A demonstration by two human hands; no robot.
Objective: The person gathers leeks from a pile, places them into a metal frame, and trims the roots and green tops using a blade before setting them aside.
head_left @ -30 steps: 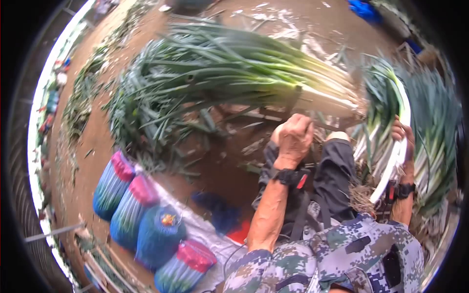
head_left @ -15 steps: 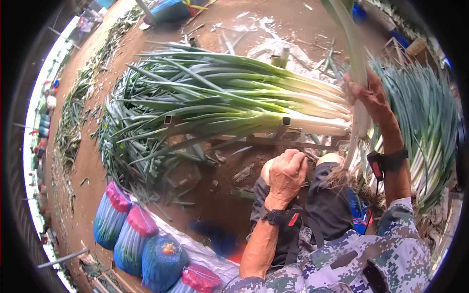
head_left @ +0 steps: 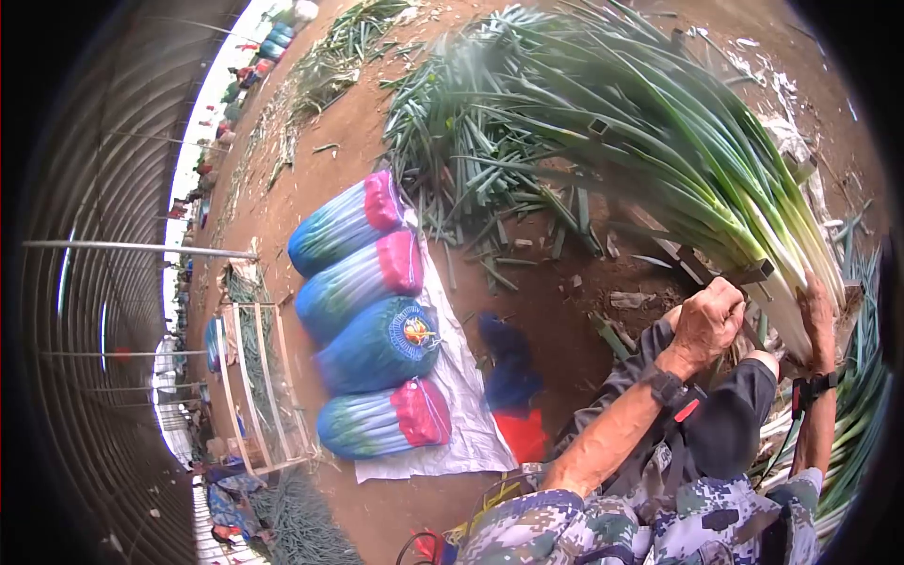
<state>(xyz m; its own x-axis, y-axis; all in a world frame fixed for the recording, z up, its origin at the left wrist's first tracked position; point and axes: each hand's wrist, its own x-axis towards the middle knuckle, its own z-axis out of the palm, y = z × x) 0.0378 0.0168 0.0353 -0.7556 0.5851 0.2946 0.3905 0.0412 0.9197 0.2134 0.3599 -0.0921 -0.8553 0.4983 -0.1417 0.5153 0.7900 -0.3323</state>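
Observation:
A large pile of long green onions (head_left: 678,141) lies on a low metal rack (head_left: 697,268), leaves toward the upper left and white stalks toward me. My right hand (head_left: 817,315) is closed at the white ends of the green onions, its fingers against the stalks; the roots there are partly hidden. Above my knees, my left hand (head_left: 708,325) makes a fist near the rack's corner. Whatever is inside that fist, if anything, does not show. More green onions (head_left: 862,377) lie at the right, beyond my right forearm.
Several blue net bags of green onions with pink ends (head_left: 363,292) lie in a row on a white sheet (head_left: 461,414) at my left. Cut leaves (head_left: 471,179) litter the dirt floor. A wooden frame (head_left: 273,377) stands farther left, below a metal pole (head_left: 141,248).
My view has swung left, bringing the bags nearer the middle. My right hand, earlier raised with a green onion, is now down at the pile's white ends. My left hand stays fisted.

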